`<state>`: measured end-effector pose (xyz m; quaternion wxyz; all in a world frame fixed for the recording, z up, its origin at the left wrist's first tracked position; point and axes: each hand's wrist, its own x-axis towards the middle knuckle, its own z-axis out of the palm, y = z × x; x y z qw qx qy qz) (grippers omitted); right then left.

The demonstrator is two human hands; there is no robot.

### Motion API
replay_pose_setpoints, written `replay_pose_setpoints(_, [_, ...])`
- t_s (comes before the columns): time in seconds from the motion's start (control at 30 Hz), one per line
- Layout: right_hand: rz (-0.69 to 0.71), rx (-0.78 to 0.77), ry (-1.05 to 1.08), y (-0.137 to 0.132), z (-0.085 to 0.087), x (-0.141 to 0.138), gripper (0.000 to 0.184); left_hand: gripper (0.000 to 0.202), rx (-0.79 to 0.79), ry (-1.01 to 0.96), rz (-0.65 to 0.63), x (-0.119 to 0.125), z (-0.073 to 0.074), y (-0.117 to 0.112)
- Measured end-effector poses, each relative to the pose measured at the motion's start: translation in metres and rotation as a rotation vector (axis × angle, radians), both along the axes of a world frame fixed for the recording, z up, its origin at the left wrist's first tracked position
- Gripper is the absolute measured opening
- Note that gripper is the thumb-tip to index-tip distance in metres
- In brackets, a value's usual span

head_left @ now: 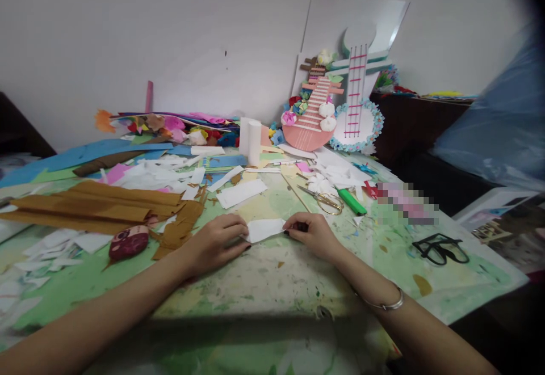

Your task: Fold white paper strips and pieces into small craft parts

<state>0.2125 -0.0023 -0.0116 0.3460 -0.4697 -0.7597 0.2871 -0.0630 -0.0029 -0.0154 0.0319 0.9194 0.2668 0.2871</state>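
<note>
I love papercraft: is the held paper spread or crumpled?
Spread: the white paper shows a broad face between left hand and right hand.

Black-framed eyeglasses lie right of the right hand, a rounded, maroon, patterned object left of the left hand, and a flat, salmon-pink, lute-shaped decoration stands beyond both.

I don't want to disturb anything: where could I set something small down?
Nearly bare: the table cover just nearer than the white paper strip, and between the right hand and black eyeglasses. Crowded: the left, with brown paper and white scraps.
</note>
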Motion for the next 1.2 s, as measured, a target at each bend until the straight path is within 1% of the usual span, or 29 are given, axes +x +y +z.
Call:
replay_pose_setpoints(0.2, [-0.014, -0.015, -0.005, 0.001, 0.001, 0.000, 0.012, 0.014, 0.151, 0.042, 0.032, 0.007, -0.001, -0.001])
replay_pose_setpoints(0.3, [-0.009, -0.019, 0.003, 0.002, 0.000, 0.000, 0.013, 0.010, 0.251, 0.053, 0.060, 0.010, -0.001, -0.001])
replay_pose_setpoints(0.37, [0.002, -0.020, 0.011, 0.002, -0.001, 0.000, 0.013, 0.011, 0.274, 0.056, 0.063, 0.011, -0.003, -0.001])
replay_pose_setpoints(0.47, [0.008, -0.009, 0.015, 0.002, -0.002, 0.001, 0.013, 0.012, 0.223, 0.030, 0.069, 0.010, -0.005, 0.000])
replay_pose_setpoints(0.6, [-0.002, -0.010, 0.004, 0.002, -0.002, 0.001, 0.015, 0.017, 0.108, -0.025, 0.131, 0.007, -0.006, 0.000])
replay_pose_setpoints(0.7, [0.014, -0.016, 0.001, 0.001, -0.002, 0.002, 0.017, 0.008, 0.079, -0.033, 0.089, 0.006, -0.006, 0.000])
replay_pose_setpoints(0.8, [0.043, 0.003, 0.003, 0.001, -0.003, 0.004, 0.017, 0.013, 0.072, -0.057, 0.036, 0.005, -0.006, 0.002])
replay_pose_setpoints(0.93, [0.053, 0.029, -0.020, 0.001, -0.003, 0.006, 0.019, 0.015, -0.040, -0.090, -0.004, 0.002, -0.006, 0.004])
replay_pose_setpoints(1.07, [0.028, 0.021, -0.042, 0.001, -0.001, 0.007, 0.017, 0.014, -0.149, -0.121, -0.004, -0.001, -0.005, 0.005])
replay_pose_setpoints(1.2, [0.029, 0.018, -0.048, 0.002, 0.001, 0.008, 0.015, 0.015, -0.196, -0.125, 0.008, -0.001, -0.004, 0.006])
